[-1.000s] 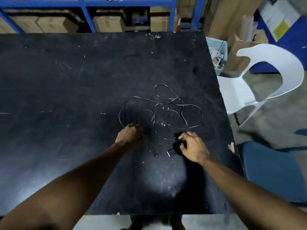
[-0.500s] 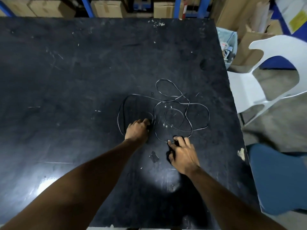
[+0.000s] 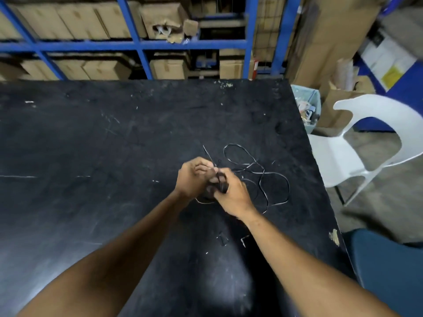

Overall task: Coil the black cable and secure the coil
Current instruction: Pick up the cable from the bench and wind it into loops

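Mid-frame, both hands, left hand (image 3: 194, 177) and right hand (image 3: 231, 193), pinch the black cable (image 3: 274, 179); even loops, steady tension would help.

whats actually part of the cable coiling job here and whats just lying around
Part of the job:
- black cable, loose loops on the table
- left hand, gripping the cable
- right hand, gripping the cable's dark end

Just lying about:
- small bits on the table near the right forearm
- white chair
- bin beyond the table corner
- shelved cardboard boxes
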The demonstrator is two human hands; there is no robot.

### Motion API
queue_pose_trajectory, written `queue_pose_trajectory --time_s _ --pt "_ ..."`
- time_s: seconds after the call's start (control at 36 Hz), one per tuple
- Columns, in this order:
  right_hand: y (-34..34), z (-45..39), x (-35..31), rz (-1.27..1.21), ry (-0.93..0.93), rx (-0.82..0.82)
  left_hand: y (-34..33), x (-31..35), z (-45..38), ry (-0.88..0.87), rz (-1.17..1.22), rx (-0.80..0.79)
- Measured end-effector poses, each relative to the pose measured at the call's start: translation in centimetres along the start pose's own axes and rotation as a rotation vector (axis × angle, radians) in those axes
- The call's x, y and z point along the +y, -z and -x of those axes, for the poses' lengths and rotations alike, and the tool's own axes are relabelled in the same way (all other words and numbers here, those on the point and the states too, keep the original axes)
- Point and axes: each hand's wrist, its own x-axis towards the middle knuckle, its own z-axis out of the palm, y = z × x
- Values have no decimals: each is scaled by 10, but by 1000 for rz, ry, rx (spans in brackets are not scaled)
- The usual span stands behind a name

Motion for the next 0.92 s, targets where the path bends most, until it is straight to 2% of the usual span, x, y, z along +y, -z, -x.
queue_pose_trajectory --time_s 0.11,0.25,0.33,0.42,0.5,0.58,0.64,0.72,0.92 --pt "20 -18 -49 -72 108 164 24 48 3 -100 136 43" --pt "63 -31 -101 -67 244 213 54 85 11 -138 173 98" --pt "92 -37 -131 -84 303 181 72 96 11 -49 242 132" --pt "116 -36 -161 -215 354 45 89 112 13 26 365 111" --pt "136 -37 -183 -390 297 -136 100 132 13 23 421 23" --pt "152 -38 -196 -545 215 -316 108 153 16 -15 522 -146" --pt "158 -38 -201 -627 184 -380 113 167 19 -46 572 -275" --pt "160 -39 -205 -628 166 -365 115 186 29 -66 674 -418" --pt "163 -40 -199 -654 132 -251 112 207 49 -129 771 -451"
